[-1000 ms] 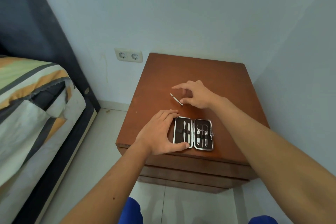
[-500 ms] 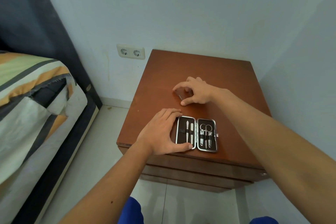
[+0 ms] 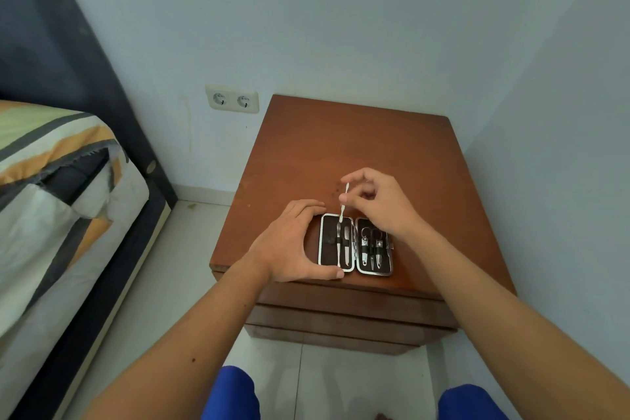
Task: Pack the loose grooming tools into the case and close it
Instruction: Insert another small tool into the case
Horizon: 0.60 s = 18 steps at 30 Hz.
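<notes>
A small open grooming case (image 3: 328, 242) with a dark lining and metal rim lies near the front edge of the wooden nightstand (image 3: 341, 147). Its right half holds scissors and clippers; its left half holds a file under a strap. My left hand (image 3: 293, 244) grips the case's left side, thumb along the front rim. My right hand (image 3: 378, 204) pinches a thin silver tool (image 3: 342, 206) near its top. The tool stands nearly upright, its lower tip over the case's left half.
A bed (image 3: 51, 198) with a striped cover stands to the left. A double wall socket (image 3: 231, 100) sits beside the nightstand's back left corner. Walls close in behind and to the right. Tiled floor (image 3: 191, 266) lies between bed and nightstand.
My right hand picked the thin tool up off the nightstand and brought it toward me, over the case's left half. My left hand stayed on the case.
</notes>
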Each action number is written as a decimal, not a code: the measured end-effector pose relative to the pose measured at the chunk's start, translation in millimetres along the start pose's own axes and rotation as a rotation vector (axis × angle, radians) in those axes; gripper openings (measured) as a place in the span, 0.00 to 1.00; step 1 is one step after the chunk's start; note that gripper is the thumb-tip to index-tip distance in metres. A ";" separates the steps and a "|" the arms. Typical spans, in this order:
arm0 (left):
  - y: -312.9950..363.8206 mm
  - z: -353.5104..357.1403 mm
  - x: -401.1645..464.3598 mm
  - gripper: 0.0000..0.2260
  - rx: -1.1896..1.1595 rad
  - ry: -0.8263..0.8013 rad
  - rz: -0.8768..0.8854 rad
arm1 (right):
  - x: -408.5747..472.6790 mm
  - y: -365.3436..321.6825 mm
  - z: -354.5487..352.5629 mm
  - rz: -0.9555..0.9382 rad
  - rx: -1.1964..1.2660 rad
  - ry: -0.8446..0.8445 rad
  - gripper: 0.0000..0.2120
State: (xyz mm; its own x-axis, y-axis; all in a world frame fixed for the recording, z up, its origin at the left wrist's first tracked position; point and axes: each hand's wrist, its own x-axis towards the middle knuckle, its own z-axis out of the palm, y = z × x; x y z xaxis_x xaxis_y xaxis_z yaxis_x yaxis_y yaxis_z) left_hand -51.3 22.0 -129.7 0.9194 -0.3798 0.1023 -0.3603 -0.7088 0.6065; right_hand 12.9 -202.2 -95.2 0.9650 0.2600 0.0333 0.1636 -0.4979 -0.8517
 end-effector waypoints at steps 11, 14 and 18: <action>-5.7 -4.4 -1.5 0.53 -0.064 -0.036 -0.037 | -12.4 -9.1 23.8 0.053 -0.014 0.003 0.13; -5.2 -4.7 -1.8 0.53 -0.072 -0.029 -0.044 | -13.0 -6.4 25.4 0.026 -0.024 -0.021 0.13; -4.3 -5.0 -2.4 0.53 -0.079 -0.032 -0.068 | -14.6 -2.0 24.8 -0.011 -0.043 -0.047 0.13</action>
State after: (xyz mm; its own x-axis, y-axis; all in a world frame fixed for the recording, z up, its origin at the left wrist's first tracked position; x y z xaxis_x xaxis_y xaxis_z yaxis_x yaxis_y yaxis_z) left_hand -51.1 29.0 -128.6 0.9353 -0.3521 0.0349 -0.2829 -0.6851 0.6713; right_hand -6.6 -184.5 -107.0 0.9525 0.3039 0.0172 0.1840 -0.5298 -0.8279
